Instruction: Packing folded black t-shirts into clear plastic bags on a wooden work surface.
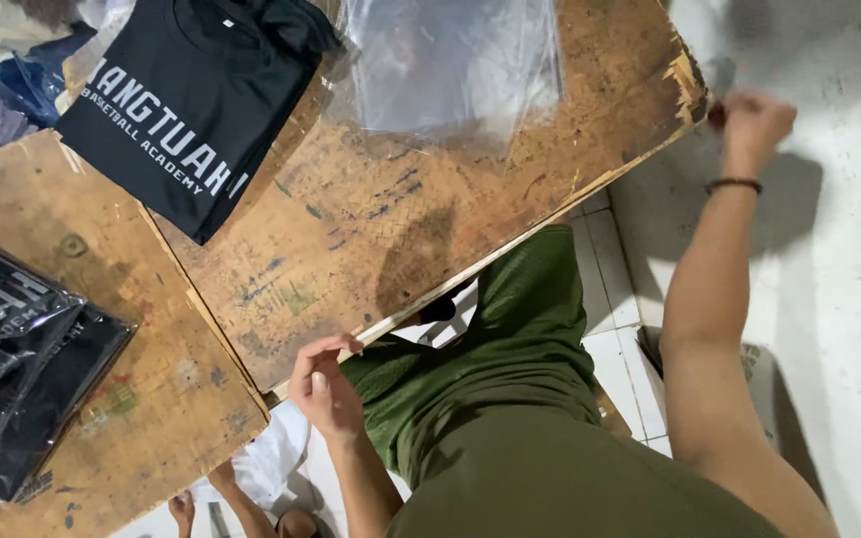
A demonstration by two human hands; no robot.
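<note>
Bags (450,65): clear plastic, a loose stack lying flat at the far side of the board (371,229), beside the folded black shirt (186,100) with pale lettering.

Left hand (323,384) sits at the near edge of the board, fingers curled over the rim, thumb under; it grips nothing but the wood, as far as I can see. Right hand (749,120) is raised off the far right corner, where the board is chipped. Fingers are pinched together; motion blur hides whether anything is between them, so I cannot tell what it has. A dark band (733,184) circles that wrist.

Handling estimate for the bags: very light, limp, slick film. Sheets likely cling to one another, so I would pinch one corner or the open lip and peel, rather than grab the middle. The film tears easily on the splintered corner.

Further out: a second wooden board (102,339) on the left carries shirts already sealed in glossy wrap (12,369). Green shorts (520,399) are below. Another person's hand (183,510) shows at the bottom edge, near the floor tiles.
</note>
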